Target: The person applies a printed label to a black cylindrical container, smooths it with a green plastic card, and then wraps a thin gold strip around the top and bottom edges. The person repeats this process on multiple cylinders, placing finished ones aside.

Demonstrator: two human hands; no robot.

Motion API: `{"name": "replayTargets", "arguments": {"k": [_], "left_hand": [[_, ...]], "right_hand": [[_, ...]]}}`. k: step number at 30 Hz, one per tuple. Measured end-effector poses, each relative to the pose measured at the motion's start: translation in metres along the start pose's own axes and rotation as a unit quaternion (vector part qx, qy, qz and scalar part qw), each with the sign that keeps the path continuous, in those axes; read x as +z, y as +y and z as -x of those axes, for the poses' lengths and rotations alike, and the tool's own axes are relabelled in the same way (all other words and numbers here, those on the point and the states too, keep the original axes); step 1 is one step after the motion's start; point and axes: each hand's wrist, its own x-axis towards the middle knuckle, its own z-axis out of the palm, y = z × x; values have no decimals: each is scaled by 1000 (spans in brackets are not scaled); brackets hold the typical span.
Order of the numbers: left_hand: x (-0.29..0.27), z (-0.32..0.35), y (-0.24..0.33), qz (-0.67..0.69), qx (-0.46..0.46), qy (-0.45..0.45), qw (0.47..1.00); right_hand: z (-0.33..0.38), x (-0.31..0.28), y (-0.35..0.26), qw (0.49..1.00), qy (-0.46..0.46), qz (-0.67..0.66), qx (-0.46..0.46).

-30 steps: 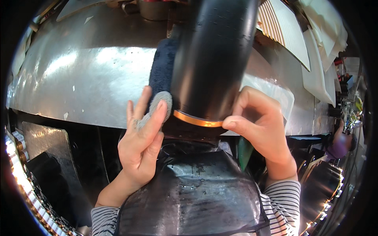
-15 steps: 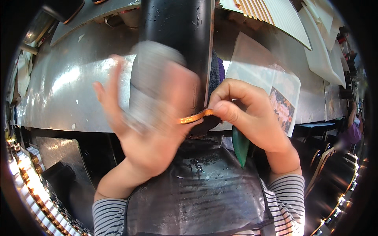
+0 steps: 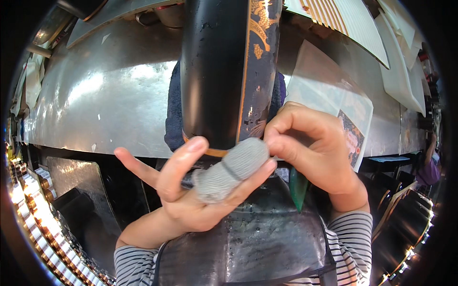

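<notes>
Head view is showing a tall black cylinder with a gold dragon strip, standing upright over a black apron. Just below its gold rim, the left hand is spreading its fingers open, a grey knitted cot on one finger touching the cylinder's base. Beside the rim, the right hand is curling shut, possibly pinching a green-handled tool, though the grip is hidden. Behind the cylinder a steel tabletop is gleaming, with a clear bag lying to the cylinder's right.
</notes>
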Motion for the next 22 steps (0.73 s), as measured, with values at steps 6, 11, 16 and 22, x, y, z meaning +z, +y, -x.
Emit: {"name": "replayTargets", "arguments": {"k": [6, 11, 16, 22], "left_hand": [[15, -26, -9, 97, -34, 60, 993], [24, -19, -27, 246, -194, 48, 949], [10, 20, -17, 199, -151, 33, 968], [7, 5, 5, 41, -62, 80, 994]], "right_hand": [[5, -6, 5, 996, 12, -50, 76], [2, -2, 3, 995, -11, -71, 71], [0, -5, -3, 991, -45, -86, 93], [2, -1, 4, 998, -8, -59, 37]]}}
